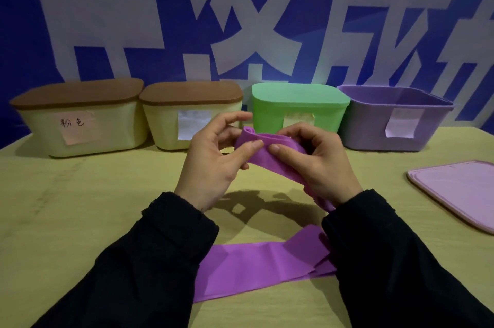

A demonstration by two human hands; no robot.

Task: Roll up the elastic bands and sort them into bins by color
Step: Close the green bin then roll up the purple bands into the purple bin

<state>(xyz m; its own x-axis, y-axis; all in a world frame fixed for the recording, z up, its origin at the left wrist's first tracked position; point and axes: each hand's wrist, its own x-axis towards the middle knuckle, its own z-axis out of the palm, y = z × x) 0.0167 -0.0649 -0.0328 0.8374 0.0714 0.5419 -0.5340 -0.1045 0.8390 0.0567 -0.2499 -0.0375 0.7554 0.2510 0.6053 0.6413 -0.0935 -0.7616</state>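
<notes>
Starting at the far left, we see a cream bin with a brown lid (pixel 77 116) and a handwritten label, then a second cream bin (pixel 191 113), likewise lidded. Next comes our left hand (pixel 213 162), raised above the table (pixel 93 194), thumb and fingers pinching the rolled end of the purple band (pixel 267 142). Behind the hands sits the green bin (pixel 299 105), its lid on. Our right hand (pixel 318 159) grips the same band just beside the left, thumb on top, and the loose tail runs down under that wrist to lie flat on the table in front of us. Further right stands the purple bin (pixel 395 119), open, with its pink-purple lid (pixel 459 191) lying on the table at the far right. Only a few turns look wound, so most of the rolling lies ahead. The risk, we judge, is the stretchy coil springing loose if either pinch slackens, or winding crooked because the tail is creased and folded where it bends on the table; a long tail could also drag.
</notes>
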